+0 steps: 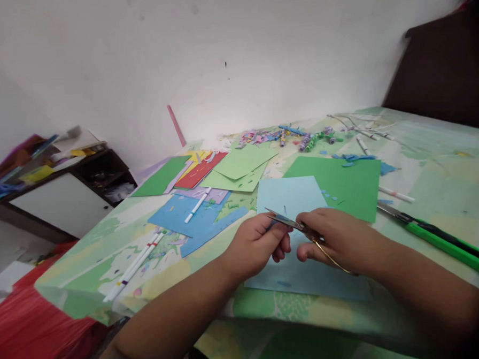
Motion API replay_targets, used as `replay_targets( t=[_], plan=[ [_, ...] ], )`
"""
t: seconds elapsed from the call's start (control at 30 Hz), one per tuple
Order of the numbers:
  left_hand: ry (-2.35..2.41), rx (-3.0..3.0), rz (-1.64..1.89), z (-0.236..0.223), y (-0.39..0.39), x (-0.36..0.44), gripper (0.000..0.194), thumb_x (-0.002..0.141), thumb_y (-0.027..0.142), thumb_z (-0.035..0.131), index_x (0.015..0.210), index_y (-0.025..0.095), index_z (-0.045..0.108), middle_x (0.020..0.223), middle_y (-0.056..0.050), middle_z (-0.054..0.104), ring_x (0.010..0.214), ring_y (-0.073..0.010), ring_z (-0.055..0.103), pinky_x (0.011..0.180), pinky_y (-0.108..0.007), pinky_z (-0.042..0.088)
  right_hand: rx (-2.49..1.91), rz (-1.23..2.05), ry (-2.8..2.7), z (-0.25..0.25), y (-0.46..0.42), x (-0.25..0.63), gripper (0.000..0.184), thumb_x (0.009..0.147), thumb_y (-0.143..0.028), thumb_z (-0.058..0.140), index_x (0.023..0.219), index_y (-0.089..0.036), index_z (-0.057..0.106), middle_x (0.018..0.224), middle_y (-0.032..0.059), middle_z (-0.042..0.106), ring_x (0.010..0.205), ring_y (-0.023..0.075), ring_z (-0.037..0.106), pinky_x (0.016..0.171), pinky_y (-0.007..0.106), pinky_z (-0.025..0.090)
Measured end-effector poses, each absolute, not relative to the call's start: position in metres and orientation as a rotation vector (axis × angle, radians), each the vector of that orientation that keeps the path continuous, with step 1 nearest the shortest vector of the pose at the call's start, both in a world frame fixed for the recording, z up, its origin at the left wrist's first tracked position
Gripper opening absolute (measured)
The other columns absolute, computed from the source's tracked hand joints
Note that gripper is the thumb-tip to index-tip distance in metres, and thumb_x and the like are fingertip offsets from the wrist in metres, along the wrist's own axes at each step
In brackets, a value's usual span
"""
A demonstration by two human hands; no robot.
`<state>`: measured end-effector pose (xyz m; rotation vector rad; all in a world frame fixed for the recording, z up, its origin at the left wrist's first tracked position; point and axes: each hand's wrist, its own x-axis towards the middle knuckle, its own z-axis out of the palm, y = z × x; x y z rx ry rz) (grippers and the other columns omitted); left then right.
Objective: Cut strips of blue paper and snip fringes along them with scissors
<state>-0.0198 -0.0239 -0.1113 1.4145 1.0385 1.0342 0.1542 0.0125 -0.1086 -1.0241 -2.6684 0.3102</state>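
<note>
My right hand (336,235) is closed on a pair of scissors (318,242) with gold-coloured handles, its blades pointing left. My left hand (256,242) is closed in a pinch on a small blue piece (277,217), right at the blades; the fingers hide most of this piece. Under both hands lies a light blue sheet (290,195) with a few small blue scraps on it. A green sheet (339,179) sits partly beneath it, with more blue bits along its far edge.
A green box cutter (441,238) lies right, its blade out. Coloured sheets, including a red one (202,170) and a blue one (181,214), cover the left side beside white sticks (136,265). Paper scraps (261,137) lie by the wall. A cabinet (70,197) stands left.
</note>
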Motion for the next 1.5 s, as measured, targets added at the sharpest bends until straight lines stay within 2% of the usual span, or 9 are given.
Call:
replay_targets(
  t=[0.27, 0.43, 0.53, 0.77, 1.03, 1.4, 1.5],
  plan=[
    [0.983, 1.390, 1.066, -0.1111, -0.0229, -0.0207, 0.022, 0.078, 0.035, 0.048, 0.070, 0.014, 0.051, 0.053, 0.003, 0.053, 0.041, -0.0056, 0.046, 0.041, -0.019, 0.038, -1.038, 0.315, -2.628, -0.1055, 0.0134, 0.1542, 0.041, 0.073, -0.060, 0.048, 0.071, -0.019, 0.049, 0.063, 0.0026, 0.052, 0.060, 0.0166, 0.045, 0.053, 0.025, 0.028],
    [1.067, 1.480, 1.132, -0.1108, -0.0223, -0.0236, 0.028, 0.081, 0.031, 0.046, 0.059, 0.014, 0.051, 0.052, 0.003, 0.052, 0.043, -0.0049, 0.047, 0.045, -0.019, 0.039, -1.023, 0.418, -2.631, -0.1073, 0.0148, 0.1564, 0.045, 0.071, -0.061, 0.048, 0.087, -0.019, 0.051, 0.076, 0.0049, 0.053, 0.068, 0.0183, 0.047, 0.058, 0.027, 0.033],
    [1.075, 1.508, 1.092, -0.1108, -0.0232, -0.0227, 0.027, 0.082, 0.030, 0.044, 0.060, 0.014, 0.052, 0.052, 0.003, 0.052, 0.044, -0.0051, 0.048, 0.046, -0.019, 0.040, -1.007, 0.440, -2.648, -0.1078, 0.0128, 0.1561, 0.046, 0.073, -0.060, 0.047, 0.090, -0.018, 0.052, 0.076, 0.0053, 0.053, 0.069, 0.0188, 0.046, 0.058, 0.028, 0.033],
    [1.089, 1.503, 1.062, -0.1078, -0.0266, -0.0191, 0.027, 0.082, 0.028, 0.044, 0.060, 0.014, 0.051, 0.055, 0.003, 0.052, 0.045, -0.0039, 0.048, 0.045, -0.017, 0.039, -0.992, 0.415, -2.684, -0.1069, 0.0075, 0.1521, 0.037, 0.079, -0.053, 0.042, 0.083, -0.017, 0.051, 0.069, 0.0046, 0.054, 0.064, 0.0181, 0.046, 0.054, 0.027, 0.031],
    [1.030, 1.395, 1.031, -0.1103, -0.0244, -0.0200, 0.021, 0.078, 0.030, 0.048, 0.066, 0.014, 0.052, 0.053, 0.003, 0.053, 0.041, -0.0042, 0.046, 0.041, -0.017, 0.038, -1.043, 0.253, -2.691, -0.1106, 0.0114, 0.1548, 0.041, 0.076, -0.059, 0.043, 0.069, -0.019, 0.045, 0.062, 0.0024, 0.049, 0.058, 0.0159, 0.043, 0.051, 0.024, 0.025],
    [0.899, 1.272, 0.988, -0.1133, -0.0182, -0.0233, 0.018, 0.076, 0.031, 0.051, 0.070, 0.014, 0.049, 0.054, 0.002, 0.057, 0.042, -0.0073, 0.052, 0.041, -0.019, 0.042, -1.059, 0.175, -2.643, -0.1110, 0.0153, 0.1544, 0.041, 0.075, -0.059, 0.044, 0.065, -0.019, 0.045, 0.057, 0.0013, 0.049, 0.056, 0.0154, 0.044, 0.049, 0.023, 0.021],
    [0.945, 1.285, 0.967, -0.1119, -0.0175, -0.0237, 0.018, 0.077, 0.030, 0.048, 0.070, 0.014, 0.051, 0.052, 0.003, 0.054, 0.041, -0.0059, 0.049, 0.040, -0.018, 0.039, -1.100, 0.205, -2.646, -0.1098, 0.0168, 0.1542, 0.039, 0.075, -0.058, 0.046, 0.067, -0.019, 0.046, 0.057, 0.0008, 0.049, 0.056, 0.0155, 0.044, 0.049, 0.023, 0.022]
  ],
)
